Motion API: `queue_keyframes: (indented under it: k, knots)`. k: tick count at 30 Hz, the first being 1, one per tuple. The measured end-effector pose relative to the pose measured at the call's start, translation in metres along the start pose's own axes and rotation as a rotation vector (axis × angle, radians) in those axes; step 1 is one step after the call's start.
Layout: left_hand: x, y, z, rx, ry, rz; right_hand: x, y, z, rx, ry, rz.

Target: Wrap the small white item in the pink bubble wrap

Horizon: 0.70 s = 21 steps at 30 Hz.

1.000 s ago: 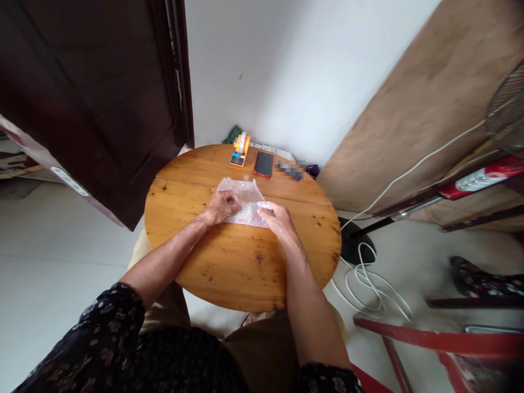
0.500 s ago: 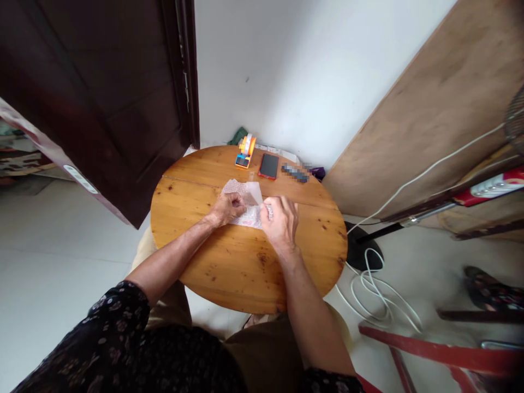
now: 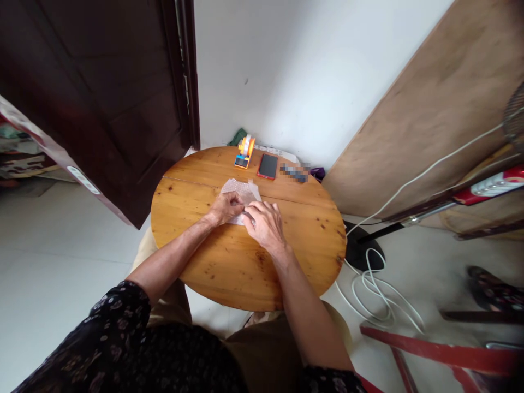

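A sheet of clear bubble wrap (image 3: 241, 188) lies on the round wooden table (image 3: 229, 273), partly covered by both hands. My left hand (image 3: 226, 208) pinches it near its middle, thumb and index finger pressed together. Coming in from the right, my right hand (image 3: 264, 221) bends its fingers down on the folded-over part, its fingertips close to the left ones. Whatever the wrap may enclose is hidden under the fingers.
Behind the wrap stand an orange tape dispenser (image 3: 245, 151), a red-edged phone (image 3: 267, 166) and a blurred-out dark object (image 3: 293, 173). A dark door (image 3: 98, 98) is at the left. White cable (image 3: 370, 289) coils on the floor beside a black stand base (image 3: 362, 248).
My right hand has moved left, folding the wrap's right side over toward my left hand. The left hand keeps nearly the same place.
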State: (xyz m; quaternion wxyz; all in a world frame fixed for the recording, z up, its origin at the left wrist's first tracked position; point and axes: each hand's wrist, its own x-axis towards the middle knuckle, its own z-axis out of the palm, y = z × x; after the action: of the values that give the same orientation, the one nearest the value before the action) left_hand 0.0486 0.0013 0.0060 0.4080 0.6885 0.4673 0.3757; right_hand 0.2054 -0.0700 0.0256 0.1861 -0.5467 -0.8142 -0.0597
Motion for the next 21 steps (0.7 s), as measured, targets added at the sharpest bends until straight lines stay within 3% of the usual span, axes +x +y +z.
queue_keyframes:
  k: [4, 8, 12, 16, 21]
  knots:
    - [0.005, -0.007, -0.009, 0.113, 0.062, -0.046, 0.001, 0.000, -0.001, -0.017, -0.042, -0.012]
    - [0.001, -0.004, -0.035, 0.280, 0.080, -0.031, 0.002, -0.004, 0.000, -0.061, -0.062, -0.013]
    - [-0.013, -0.004, -0.060, 0.412, 0.135, -0.110, 0.003, -0.010, 0.000, -0.106, -0.075, -0.006]
    - [-0.024, -0.006, -0.071, 0.375, 0.013, -0.298, 0.004, -0.013, 0.000, -0.148, -0.083, -0.013]
    - [-0.024, 0.002, -0.067, 0.290, -0.075, -0.481, 0.004, -0.015, 0.000, -0.189, -0.097, -0.022]
